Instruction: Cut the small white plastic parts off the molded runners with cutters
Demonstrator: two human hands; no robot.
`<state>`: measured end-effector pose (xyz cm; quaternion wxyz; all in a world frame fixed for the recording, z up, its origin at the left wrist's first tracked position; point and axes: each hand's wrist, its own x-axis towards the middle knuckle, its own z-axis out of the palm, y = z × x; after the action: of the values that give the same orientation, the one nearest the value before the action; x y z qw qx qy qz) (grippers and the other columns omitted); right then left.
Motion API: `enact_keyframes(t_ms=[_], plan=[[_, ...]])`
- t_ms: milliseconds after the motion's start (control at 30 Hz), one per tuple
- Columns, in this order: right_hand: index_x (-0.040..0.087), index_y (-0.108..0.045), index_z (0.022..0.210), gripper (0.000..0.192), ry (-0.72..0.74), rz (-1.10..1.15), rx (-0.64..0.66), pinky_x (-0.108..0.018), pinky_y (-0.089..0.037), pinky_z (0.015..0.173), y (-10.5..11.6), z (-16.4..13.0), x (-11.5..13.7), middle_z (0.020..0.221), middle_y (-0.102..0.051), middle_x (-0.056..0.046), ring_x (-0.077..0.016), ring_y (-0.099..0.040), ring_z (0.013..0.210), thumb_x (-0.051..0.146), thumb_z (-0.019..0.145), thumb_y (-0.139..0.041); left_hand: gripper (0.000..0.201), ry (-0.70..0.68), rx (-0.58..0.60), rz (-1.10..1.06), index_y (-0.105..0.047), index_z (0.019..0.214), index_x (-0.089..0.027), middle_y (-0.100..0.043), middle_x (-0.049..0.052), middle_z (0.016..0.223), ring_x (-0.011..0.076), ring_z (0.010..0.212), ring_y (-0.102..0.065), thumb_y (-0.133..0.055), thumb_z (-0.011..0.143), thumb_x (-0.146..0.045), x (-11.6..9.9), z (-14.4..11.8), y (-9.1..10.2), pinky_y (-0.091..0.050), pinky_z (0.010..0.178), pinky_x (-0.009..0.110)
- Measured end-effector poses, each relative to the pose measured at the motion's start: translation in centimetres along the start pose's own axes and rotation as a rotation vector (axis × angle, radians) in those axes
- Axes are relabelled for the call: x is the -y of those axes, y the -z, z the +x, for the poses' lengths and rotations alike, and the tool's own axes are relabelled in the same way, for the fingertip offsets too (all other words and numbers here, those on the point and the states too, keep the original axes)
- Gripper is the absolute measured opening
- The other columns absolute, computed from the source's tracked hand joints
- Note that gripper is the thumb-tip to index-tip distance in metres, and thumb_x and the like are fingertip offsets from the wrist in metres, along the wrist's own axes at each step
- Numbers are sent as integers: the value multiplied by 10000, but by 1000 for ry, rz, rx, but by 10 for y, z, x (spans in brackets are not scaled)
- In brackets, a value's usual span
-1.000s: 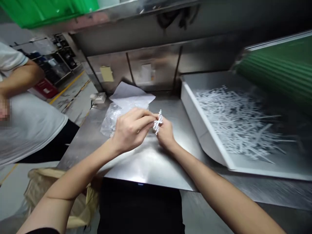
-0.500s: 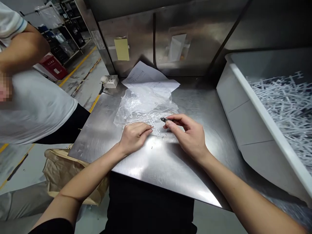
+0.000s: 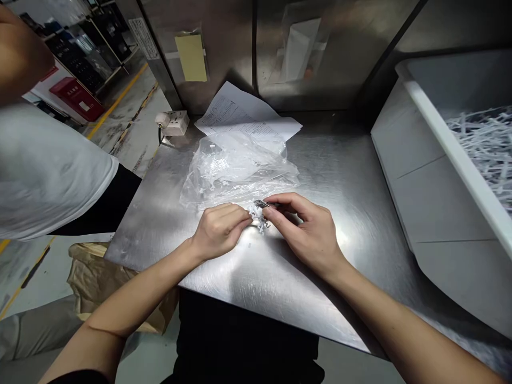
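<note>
Both hands meet low over the steel table (image 3: pixel 320 176), pinching one small white plastic part (image 3: pixel 257 216) between them. My left hand (image 3: pixel 218 230) grips the part's left side with fingertips and thumb. My right hand (image 3: pixel 308 230) closes on its right side, where a thin dark metal tool (image 3: pixel 262 203) shows at its fingertips. Just behind the hands lies a crumpled clear plastic bag (image 3: pixel 236 170) with small white pieces in it.
Printed paper sheets (image 3: pixel 244 114) lie behind the bag, near a white power socket (image 3: pixel 172 122). A white tray (image 3: pixel 432 165) of white plastic sprues (image 3: pixel 484 144) stands at the right. A person in a white shirt (image 3: pixel 44 170) stands at left. A brown paper bag (image 3: pixel 104 282) sits below the table edge.
A second ago both hands held the white part up in the air. They came down to the table by the bag, and now pinch the part together close to the surface.
</note>
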<state>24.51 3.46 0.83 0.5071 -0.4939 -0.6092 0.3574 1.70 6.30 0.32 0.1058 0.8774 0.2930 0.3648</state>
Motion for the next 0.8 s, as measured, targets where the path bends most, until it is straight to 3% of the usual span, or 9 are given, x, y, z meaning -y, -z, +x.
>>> enact_keyframes(t_ms=[367, 800], plan=[[246, -873, 1073, 140, -50, 79, 0, -352, -670, 798, 1, 1, 6, 997, -868, -36, -222, -811, 871, 337, 973, -839, 147, -36, -42, -5, -721, 984, -190, -775, 35, 849, 169, 745, -720, -658, 1097, -121, -2, -2, 0, -554, 724, 302], [268, -886, 1081, 103, 6, 25, 17, -340, -652, 799, 3, 0, 8, 1030, -877, -18, -218, -810, 901, 304, 993, -847, 144, -65, -12, 15, -707, 1010, -184, -790, 50, 867, 185, 749, -720, -633, 1085, -86, -2, -3, 1, -551, 719, 319]])
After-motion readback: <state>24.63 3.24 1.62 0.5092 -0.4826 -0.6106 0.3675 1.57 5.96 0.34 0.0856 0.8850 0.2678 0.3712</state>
